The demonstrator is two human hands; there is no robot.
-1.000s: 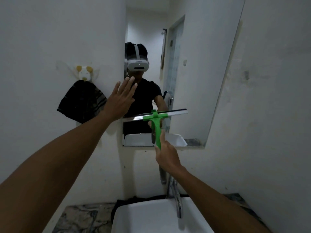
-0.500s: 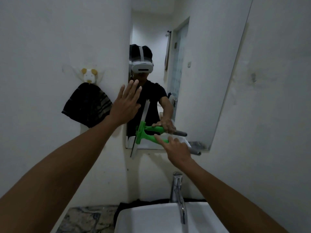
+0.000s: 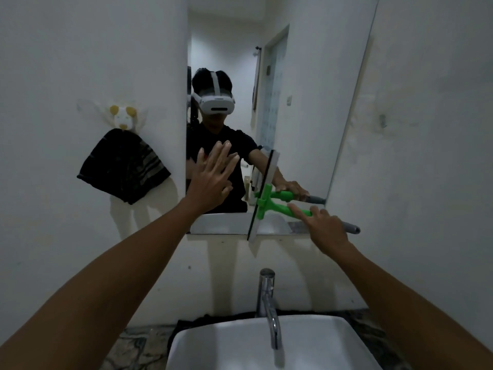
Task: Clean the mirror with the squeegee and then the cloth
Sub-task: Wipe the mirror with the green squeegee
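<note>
Compared with a second earlier, the squeegee (image 3: 266, 202) has turned from a level blade to a near-upright one, and the left hand (image 3: 210, 180) has shifted from the mirror's left edge onto the glass. The right hand (image 3: 324, 228) is closed around the green handle, forefinger stretched along it toward the blade, the grey handle end projecting past the mirror's right edge. The blade lies against the lower part of the mirror (image 3: 306, 102), its lower tip overhanging the bottom edge. The left hand is fully open, fingers spread, holding nothing; whether the palm touches the glass cannot be told.

Step in hand, as judged: the squeegee pass, with the blade set for a sideways stroke. The next move calls for even pressure along the whole blade and a steady pull across the glass, with the left hand kept clear of the path. The cloth (image 3: 124, 166), dark and striped, hangs untouched from a wall hook (image 3: 123, 116) just left of the mirror; the wiping step is not yet begun.

Surroundings: a frameless mirror fixed to a white plastered wall, above a white basin (image 3: 320, 343) with a chrome tap (image 3: 268, 303), set on a mottled stone tabletop (image 3: 128, 351). Lighting is dim.
</note>
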